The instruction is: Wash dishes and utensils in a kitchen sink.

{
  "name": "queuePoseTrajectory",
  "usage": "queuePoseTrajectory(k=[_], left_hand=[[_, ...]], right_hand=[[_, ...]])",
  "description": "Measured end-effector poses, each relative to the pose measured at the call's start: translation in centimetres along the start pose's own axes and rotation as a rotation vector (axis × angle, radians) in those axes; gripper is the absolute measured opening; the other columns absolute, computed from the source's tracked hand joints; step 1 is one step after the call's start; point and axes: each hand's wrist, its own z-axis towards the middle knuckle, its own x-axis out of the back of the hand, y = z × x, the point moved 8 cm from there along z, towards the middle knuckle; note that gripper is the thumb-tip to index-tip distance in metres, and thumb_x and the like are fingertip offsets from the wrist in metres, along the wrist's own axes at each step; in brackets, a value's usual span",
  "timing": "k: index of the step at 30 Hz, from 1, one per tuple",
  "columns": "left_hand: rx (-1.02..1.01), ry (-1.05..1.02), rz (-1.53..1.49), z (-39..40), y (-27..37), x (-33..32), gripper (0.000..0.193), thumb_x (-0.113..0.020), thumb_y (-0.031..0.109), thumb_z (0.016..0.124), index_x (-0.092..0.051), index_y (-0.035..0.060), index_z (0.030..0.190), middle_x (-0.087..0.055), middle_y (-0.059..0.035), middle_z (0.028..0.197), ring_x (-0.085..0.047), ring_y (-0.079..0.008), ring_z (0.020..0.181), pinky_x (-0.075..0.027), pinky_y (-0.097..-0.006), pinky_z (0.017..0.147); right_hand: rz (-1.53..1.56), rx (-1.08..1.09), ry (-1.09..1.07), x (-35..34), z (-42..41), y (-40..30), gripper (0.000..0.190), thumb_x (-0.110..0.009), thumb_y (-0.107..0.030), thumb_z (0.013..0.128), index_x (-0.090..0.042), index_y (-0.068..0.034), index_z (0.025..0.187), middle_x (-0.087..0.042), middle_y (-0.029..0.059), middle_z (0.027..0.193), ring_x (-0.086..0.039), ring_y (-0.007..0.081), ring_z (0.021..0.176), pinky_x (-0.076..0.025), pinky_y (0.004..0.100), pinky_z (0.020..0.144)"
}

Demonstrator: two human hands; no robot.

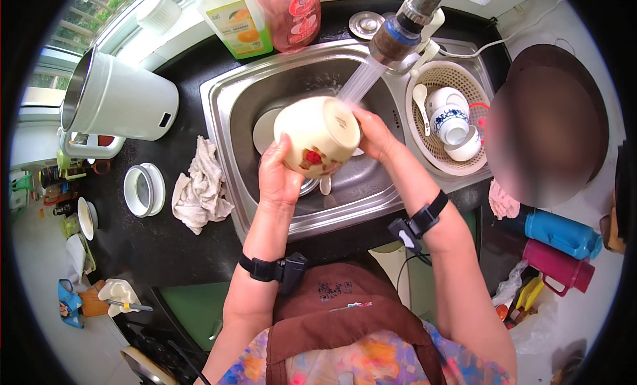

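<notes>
Over the steel sink (219, 111) I hold a cream bowl (303, 131) with a red flower pattern, tilted so its base faces up and right. My left hand (278, 171) grips its lower left side, the thumb on the outer wall. At its right edge is my right hand (373, 134), its fingers partly hidden behind the bowl. Water streams from the faucet head (393, 39) onto or just behind the bowl's upper edge; the exact spot is unclear. Below, in the basin, lie a pale plate (265, 131), a white spoon (325, 186) and other dishes, mostly hidden by the bowl.
Right of the basin, a plastic colander (420, 151) holds several bowls and a spoon (421, 106). Two bottles, one of them pink (291, 17), stand behind the sink. On the left counter are a crumpled cloth (199, 191), a white pot (129, 96) and a round container (139, 191).
</notes>
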Motion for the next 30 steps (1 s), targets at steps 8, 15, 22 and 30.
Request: queuePoseTrajectory(k=[8,15,22,30], left_hand=[[-0.088,-0.299,0.539,-0.6,1.8,-4.6,0.031,-0.065,0.017,0.089,-0.061,-0.0057,0.110,-0.067,-0.0093,0.101,-0.063,-0.0144,0.089,-0.050,-0.0296,0.082],[-0.009,-0.368,0.691,-1.4,1.7,-5.7,0.029,-0.065,0.017,0.089,-0.062,-0.0058,0.106,-0.067,-0.0083,0.092,-0.064,-0.0124,0.075,-0.055,-0.0261,0.066],[-0.046,-0.472,0.927,-0.8,-0.9,-4.9,0.023,-0.064,0.017,0.090,-0.063,-0.0055,0.095,-0.066,-0.0044,0.084,-0.061,-0.0089,0.072,-0.054,-0.0257,0.064],[0.021,-0.548,0.838,-2.5,1.1,-7.4,0.027,-0.067,0.016,0.088,-0.064,-0.0064,0.102,-0.065,-0.0040,0.081,-0.058,-0.0064,0.071,-0.050,-0.0236,0.062]], right_hand=[[-0.407,0.377,-0.222,-1.9,-0.3,-5.5,0.039,-0.049,-0.027,0.096,-0.059,-0.001,0.123,-0.063,0.0081,0.117,-0.058,0.0162,0.108,-0.044,0.0303,0.095],[-0.702,0.675,-0.111,-4.1,-5.5,-7.2,0.036,-0.046,-0.020,0.097,-0.056,-0.001,0.126,-0.060,0.0117,0.123,-0.057,0.0205,0.113,-0.041,0.0316,0.100],[-1.374,1.102,-0.323,-10.6,-8.5,-6.4,0.036,-0.055,-0.018,0.091,-0.057,-0.003,0.123,-0.055,0.0171,0.127,-0.050,0.0348,0.121,-0.037,0.0358,0.105],[-0.672,-0.062,-0.098,2.0,-0.7,-2.8,0.043,-0.045,-0.036,0.098,-0.068,0.000,0.102,-0.067,0.0059,0.085,-0.061,0.0121,0.077,-0.048,0.0284,0.070]])
